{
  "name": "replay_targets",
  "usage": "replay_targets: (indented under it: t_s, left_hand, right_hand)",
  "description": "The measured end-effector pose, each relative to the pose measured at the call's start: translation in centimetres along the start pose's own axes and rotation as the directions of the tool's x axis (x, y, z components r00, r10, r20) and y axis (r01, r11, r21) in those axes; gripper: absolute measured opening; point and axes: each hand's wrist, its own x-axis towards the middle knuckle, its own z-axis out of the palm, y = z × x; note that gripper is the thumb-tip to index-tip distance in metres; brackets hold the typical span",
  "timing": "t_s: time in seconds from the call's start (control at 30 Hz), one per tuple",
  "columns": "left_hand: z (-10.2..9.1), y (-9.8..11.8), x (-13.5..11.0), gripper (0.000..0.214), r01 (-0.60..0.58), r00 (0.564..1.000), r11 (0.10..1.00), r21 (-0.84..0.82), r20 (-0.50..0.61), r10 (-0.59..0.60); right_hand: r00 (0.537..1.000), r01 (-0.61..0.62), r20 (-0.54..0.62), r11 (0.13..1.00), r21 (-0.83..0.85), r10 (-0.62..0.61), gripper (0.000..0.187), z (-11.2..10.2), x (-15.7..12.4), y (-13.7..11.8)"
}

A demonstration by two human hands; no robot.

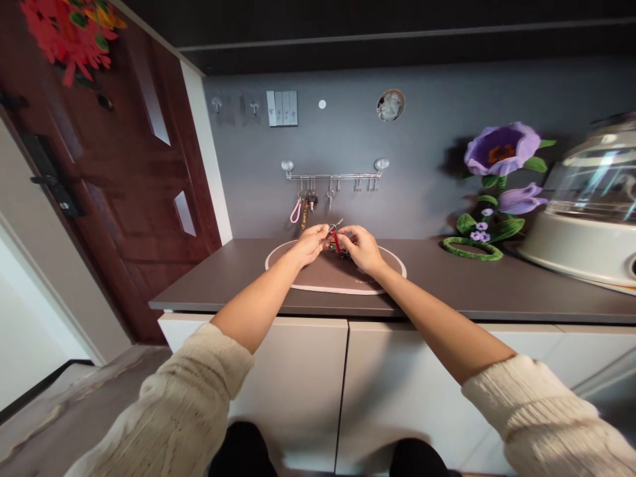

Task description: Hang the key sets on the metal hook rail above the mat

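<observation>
My left hand [311, 246] and my right hand [362, 249] meet over the oval brown mat [318, 281]. Between them is a bunch of keys [340, 222] on a ring, with a red strap [336, 242] hanging from it. The fingers of my left hand are closed in a pinch at the ring's left side. From the right, my right hand pinches the bunch close to the red strap. Part of the bunch is hidden by my fingers, and its small details are too fine to make out.
Behind my hands, a clear hook rail [332, 177] on the grey wall carries several key sets, one with a pink loop [295, 211]. Purple fabric flowers [503, 149] and a white, clear-domed appliance [581, 242] stand right on the counter [427, 291]. A brown door [129, 159] is left.
</observation>
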Motion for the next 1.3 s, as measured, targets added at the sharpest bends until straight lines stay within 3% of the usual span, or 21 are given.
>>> replay_targets:
  t_s: [0.2,0.43,0.63,0.9,1.3]
  left_hand:
    - [0.0,0.0,0.0,0.016,-0.014,1.0,1.0,-0.021,0.027,0.015]
    - [0.4,0.4,-0.3,0.017,-0.036,0.999,0.999,0.039,0.014,0.036]
    - [0.3,0.4,0.0,0.016,-0.093,0.987,0.99,0.108,-0.121,0.106]
    - [-0.4,-0.4,0.6,0.01,-0.1,0.976,0.971,0.219,-0.166,0.138]
    - [-0.1,-1.4,0.3,0.015,-0.189,0.98,0.897,0.399,0.014,0.2]
  right_hand:
    - [0.999,-0.045,-0.02,0.999,-0.02,0.044,0.018,0.7,0.3,0.0]
    - [0.993,-0.081,0.079,0.994,-0.077,0.087,0.015,0.6,0.4,0.2]
    - [0.98,-0.201,0.018,0.972,0.121,0.2,0.021,0.3,0.7,0.6]
    - [0.975,-0.218,0.029,0.912,0.347,0.221,0.028,0.1,1.3,1.0]
    - [0.969,-0.231,0.023,0.867,0.441,0.247,0.027,-0.7,2.7,0.1]
